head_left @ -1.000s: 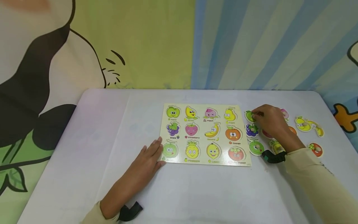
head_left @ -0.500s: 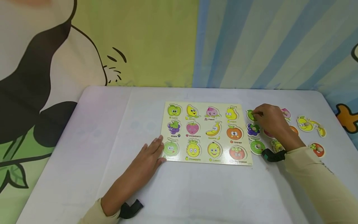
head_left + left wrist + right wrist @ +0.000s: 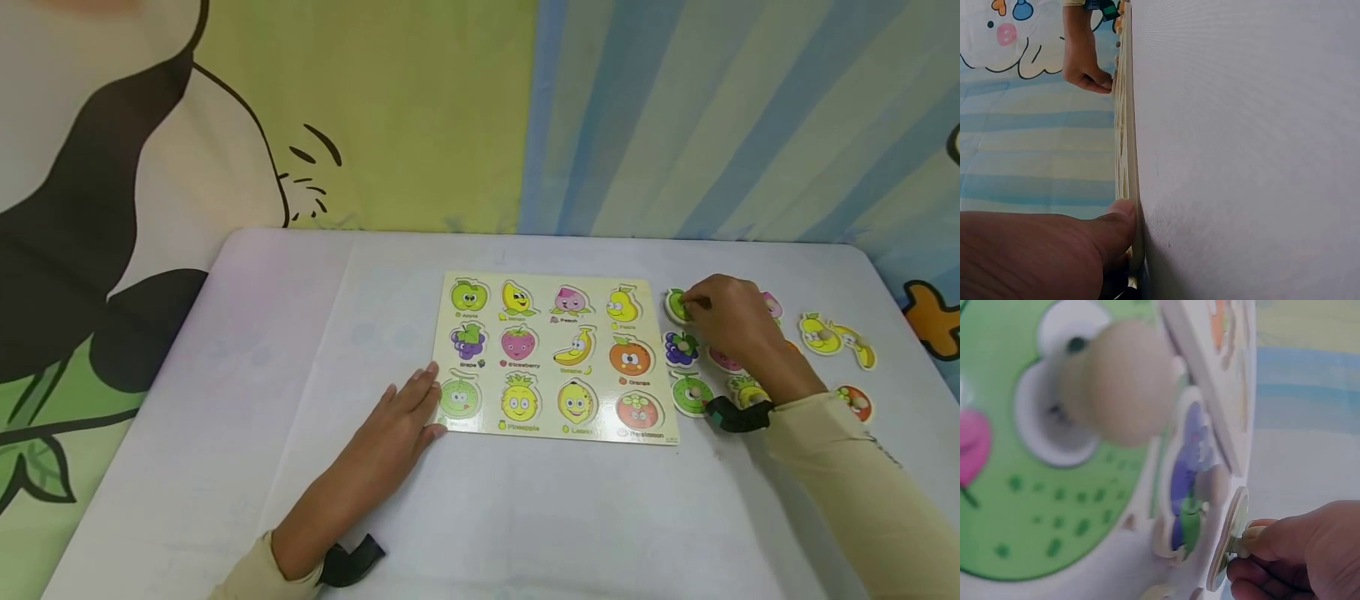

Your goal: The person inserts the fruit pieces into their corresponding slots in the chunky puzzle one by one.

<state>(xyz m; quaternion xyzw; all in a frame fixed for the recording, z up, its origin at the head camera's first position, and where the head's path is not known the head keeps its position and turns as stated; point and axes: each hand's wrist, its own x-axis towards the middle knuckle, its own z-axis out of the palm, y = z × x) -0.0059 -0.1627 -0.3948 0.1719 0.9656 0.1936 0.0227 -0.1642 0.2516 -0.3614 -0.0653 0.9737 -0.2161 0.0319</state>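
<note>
My right hand (image 3: pixel 731 321) pinches the small wooden knob of a green apple puzzle piece (image 3: pixel 677 306), right of the board. In the right wrist view that piece (image 3: pixel 1227 544) is tilted, thumb and fingertip on its knob. The cream fruit puzzle board (image 3: pixel 551 421) lies flat, with printed fruit pictures in its shaped places. At its lower left edge rests my left hand (image 3: pixel 390 433), fingers extended; in the left wrist view its thumb (image 3: pixel 1119 219) touches the board's side. Beside the right hand lie the grape piece (image 3: pixel 681 349) and the green melon piece (image 3: pixel 691 395).
Farther right lie a pear piece (image 3: pixel 819 335), a banana piece (image 3: pixel 857 345) and a persimmon piece (image 3: pixel 856 403). A pineapple piece (image 3: pixel 746 390), a strawberry-coloured piece (image 3: pixel 724 360) and a pink piece (image 3: pixel 772 307) are partly hidden by the right arm. A printed backdrop stands behind the white table (image 3: pixel 525 517).
The right hand stays at the apple piece's knob, with only a very slight shift. The left hand keeps its place on the board's edge. The head view has tilted slightly.
</note>
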